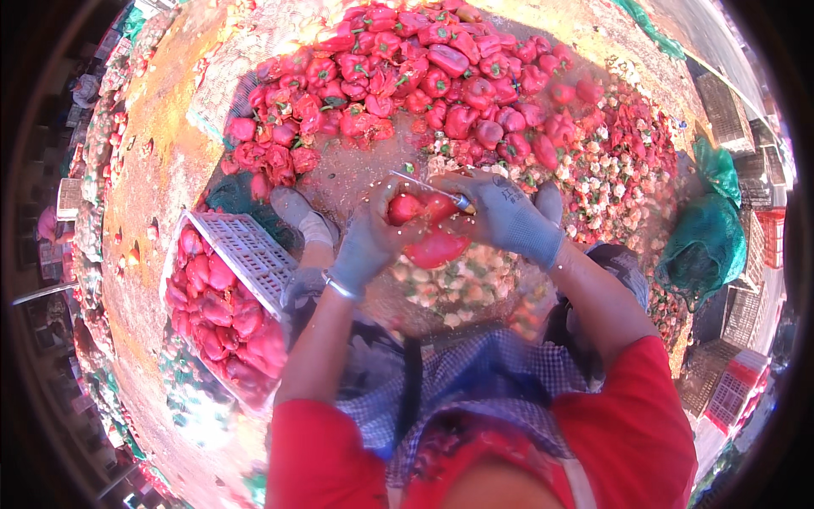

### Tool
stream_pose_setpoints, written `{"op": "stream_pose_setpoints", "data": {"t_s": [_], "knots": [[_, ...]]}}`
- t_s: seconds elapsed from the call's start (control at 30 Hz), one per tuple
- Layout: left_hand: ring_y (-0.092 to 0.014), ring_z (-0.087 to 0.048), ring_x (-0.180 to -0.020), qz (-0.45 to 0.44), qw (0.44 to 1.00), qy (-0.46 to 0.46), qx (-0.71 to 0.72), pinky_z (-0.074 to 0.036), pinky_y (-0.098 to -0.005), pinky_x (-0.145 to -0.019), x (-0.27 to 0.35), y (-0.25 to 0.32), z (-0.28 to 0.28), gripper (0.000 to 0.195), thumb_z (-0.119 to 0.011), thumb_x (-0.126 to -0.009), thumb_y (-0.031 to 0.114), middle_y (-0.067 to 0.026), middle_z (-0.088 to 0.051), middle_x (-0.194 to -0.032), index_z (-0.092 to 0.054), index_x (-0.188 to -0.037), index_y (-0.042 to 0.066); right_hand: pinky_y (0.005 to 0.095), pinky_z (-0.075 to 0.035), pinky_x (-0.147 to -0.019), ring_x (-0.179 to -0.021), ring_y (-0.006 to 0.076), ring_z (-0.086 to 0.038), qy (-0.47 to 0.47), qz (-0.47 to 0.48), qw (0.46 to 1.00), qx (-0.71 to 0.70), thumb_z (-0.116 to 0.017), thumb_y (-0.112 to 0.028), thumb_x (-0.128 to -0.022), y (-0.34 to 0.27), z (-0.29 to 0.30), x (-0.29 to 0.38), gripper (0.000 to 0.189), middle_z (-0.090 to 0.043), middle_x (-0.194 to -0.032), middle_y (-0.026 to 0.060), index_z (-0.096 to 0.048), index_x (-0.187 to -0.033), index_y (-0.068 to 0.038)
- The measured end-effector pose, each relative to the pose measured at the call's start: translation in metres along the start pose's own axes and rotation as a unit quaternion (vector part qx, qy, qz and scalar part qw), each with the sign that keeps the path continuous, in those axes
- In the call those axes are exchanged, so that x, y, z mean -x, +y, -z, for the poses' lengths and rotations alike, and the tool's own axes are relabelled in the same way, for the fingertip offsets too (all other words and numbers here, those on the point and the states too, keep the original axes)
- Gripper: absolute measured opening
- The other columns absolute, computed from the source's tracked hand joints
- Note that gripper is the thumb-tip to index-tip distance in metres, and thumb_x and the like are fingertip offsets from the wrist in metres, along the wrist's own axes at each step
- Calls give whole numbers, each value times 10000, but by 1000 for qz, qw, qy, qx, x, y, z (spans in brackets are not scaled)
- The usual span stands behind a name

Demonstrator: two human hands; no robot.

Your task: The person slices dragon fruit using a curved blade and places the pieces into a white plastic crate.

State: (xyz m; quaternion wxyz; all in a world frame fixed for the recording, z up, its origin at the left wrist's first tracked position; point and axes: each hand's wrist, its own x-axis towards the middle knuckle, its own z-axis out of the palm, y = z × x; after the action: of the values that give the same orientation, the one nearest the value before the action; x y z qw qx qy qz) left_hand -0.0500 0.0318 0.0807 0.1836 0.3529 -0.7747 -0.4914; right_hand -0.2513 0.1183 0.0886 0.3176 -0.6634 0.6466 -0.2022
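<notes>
Both hands wear grey-blue work gloves and meet over the ground between the feet. My left hand (375, 229) holds a red bell pepper (404, 209). My right hand (502, 213) grips a small knife (459, 201), its thin blade pointing to the upper left across the top of the pepper. Directly below both hands is another piece of red pepper (436, 248), blurred; whether a hand holds it, I cannot tell. A large heap of red bell peppers (439, 83) lies on the ground ahead. Beneath the hands is a pile of cut-out pepper cores (455, 286).
A white plastic crate (245, 254) filled with red peppers stands by the left leg. More cores and red scraps (610, 172) spread at the right. A green mesh sack (703, 245) and stacked crates (725, 114) are at the far right. A dark green net (245, 200) lies near the left shoe.
</notes>
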Motion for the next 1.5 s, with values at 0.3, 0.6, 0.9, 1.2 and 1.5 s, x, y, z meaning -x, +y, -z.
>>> {"op": "stream_pose_setpoints", "data": {"t_s": [0.3,0.6,0.9,1.2,1.5], "knots": [[-190,-622,-917,-59,997,-24,52,-498,-339,-848,3,-27,-2,499,-769,-749,170,-109,-639,-997,-525,-1156,16,429,-477,-934,-1069,362,-605,3,58,998,-32,-718,-268,-780,17,-18,-6,590,-618,-1166,209,-516,-1298,-71],[-209,-630,-975,-61,980,34,189,-513,-347,-863,7,-50,-12,575,-750,-796,133,-146,-636,-1073,-451,-1273,11,422,-476,-938,-1085,367,-600,69,78,990,-94,-728,-201,-792,8,-16,-9,572,-613,-1178,208,-504,-1297,-52],[-292,-591,-880,-87,953,266,-112,-488,-371,-783,0,-47,3,464,-699,-766,115,-173,-560,-995,-463,-1148,-1,468,-508,-716,-888,419,-637,193,46,977,-80,-633,-125,-873,-28,-28,4,383,-629,-951,233,-423,-1165,6],[-400,-578,-876,-106,923,278,-244,-484,-454,-756,-3,-38,-14,498,-688,-753,133,-219,-538,-1026,-449,-1157,-33,515,-480,-687,-813,465,-617,92,-41,989,-105,-604,-194,-883,-24,-54,1,389,-605,-867,298,-426,-1147,30],[-427,-554,-906,-170,928,247,-222,-466,-483,-786,3,-37,-22,451,-678,-753,169,-214,-536,-1019,-463,-1098,-25,526,-483,-715,-838,465,-622,44,-76,990,-114,-577,-191,-877,-24,-62,-13,394,-618,-893,306,-412,-1159,30]]}}
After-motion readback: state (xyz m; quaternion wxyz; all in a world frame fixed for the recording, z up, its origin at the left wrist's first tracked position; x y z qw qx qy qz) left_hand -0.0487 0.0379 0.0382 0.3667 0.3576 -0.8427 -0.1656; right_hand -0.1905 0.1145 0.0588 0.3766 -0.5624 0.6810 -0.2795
